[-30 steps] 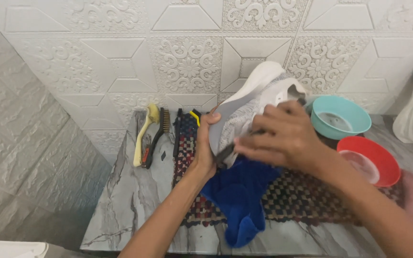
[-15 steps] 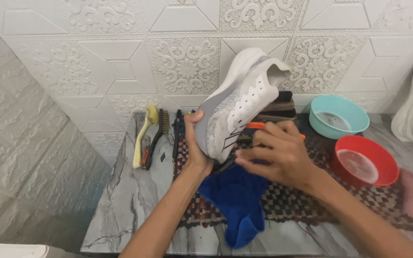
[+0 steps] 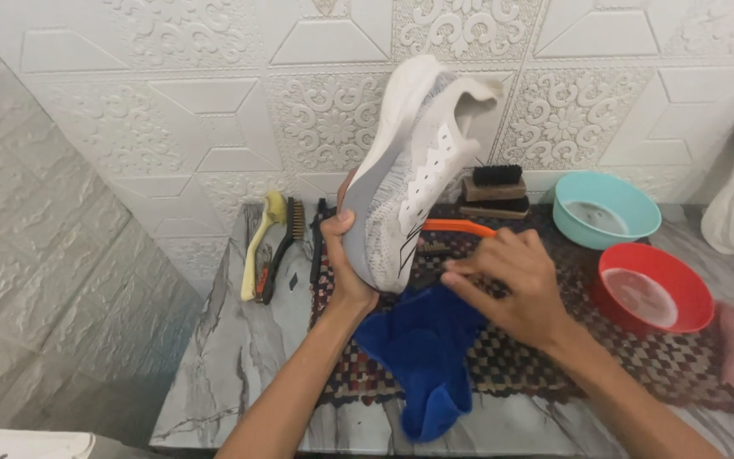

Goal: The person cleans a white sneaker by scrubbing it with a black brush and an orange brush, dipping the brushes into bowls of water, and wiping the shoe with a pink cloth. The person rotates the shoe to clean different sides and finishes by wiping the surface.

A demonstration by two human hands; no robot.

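A left hand [image 3: 346, 255] grips a white and grey knit sneaker [image 3: 414, 170] upright; the right hand [image 3: 511, 285], fingers curled, pinches a blue cloth [image 3: 426, 357] beneath it.

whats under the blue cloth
The blue cloth lies on a woven checked mat, its lower end hanging over onto the marble counter. Whatever else sits beneath it is covered. The right hand rests at its top edge.

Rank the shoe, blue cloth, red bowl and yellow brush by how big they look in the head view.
1. white shoe, though held nearer the camera
2. blue cloth
3. red bowl, close to the cloth, so unsure
4. yellow brush
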